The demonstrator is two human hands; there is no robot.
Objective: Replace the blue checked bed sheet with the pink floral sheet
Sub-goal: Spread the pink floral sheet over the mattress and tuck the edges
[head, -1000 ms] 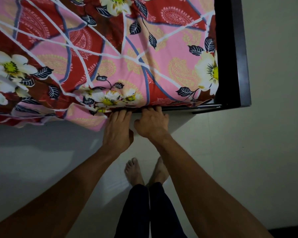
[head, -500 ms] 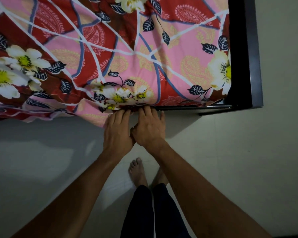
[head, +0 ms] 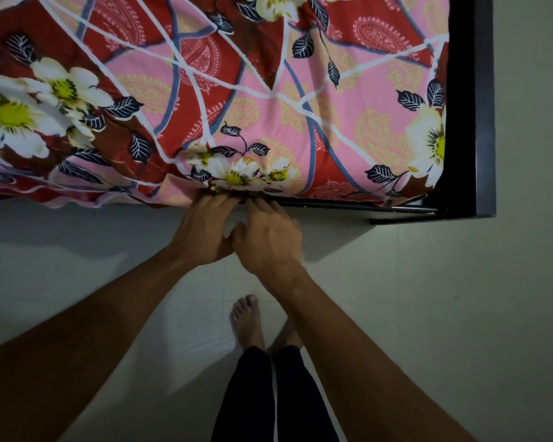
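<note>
At bed [head: 485,122] edge, left hand [head: 205,231] and right hand [head: 268,242] pushed sheet [head: 268,100] in, grip apart. Untucked slack on the left could drag it out.

We see the sheet [head: 268,106] on the bed frame [head: 484,122] | frame's side at sheet's right | our left hand [head: 201,231] and right hand [head: 268,240] side by side at sheet's near edge | our feet [head: 246,320] on floor [head: 444,314], nearer us
</note>
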